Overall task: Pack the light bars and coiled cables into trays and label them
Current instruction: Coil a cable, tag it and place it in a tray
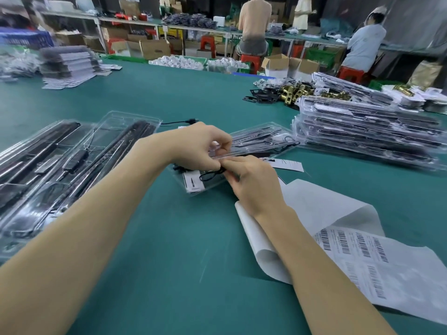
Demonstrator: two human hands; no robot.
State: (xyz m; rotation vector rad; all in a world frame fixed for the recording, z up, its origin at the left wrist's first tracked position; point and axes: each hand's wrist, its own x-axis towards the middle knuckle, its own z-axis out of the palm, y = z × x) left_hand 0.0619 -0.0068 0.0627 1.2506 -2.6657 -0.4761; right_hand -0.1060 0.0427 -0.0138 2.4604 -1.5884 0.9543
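- I'm pinching the clear tray (244, 151) edge with my left hand (200, 146), steadying it.
- My right hand (251, 182) is gripping the black coiled cable (210, 174), seating it inside.

Both hands meet over a clear plastic tray (254, 141) lying on the green surface (169, 238): the left hand (196, 146) pinches something small and clear above it, while the right hand (251, 182) pinches a thin black cable (210, 174) at the tray's near edge. More filled trays (60, 160) lie to the left, a tall stack of packed trays (367, 134) stands to the right, and a sheet of barcode labels (362, 257) rests beside the right forearm.
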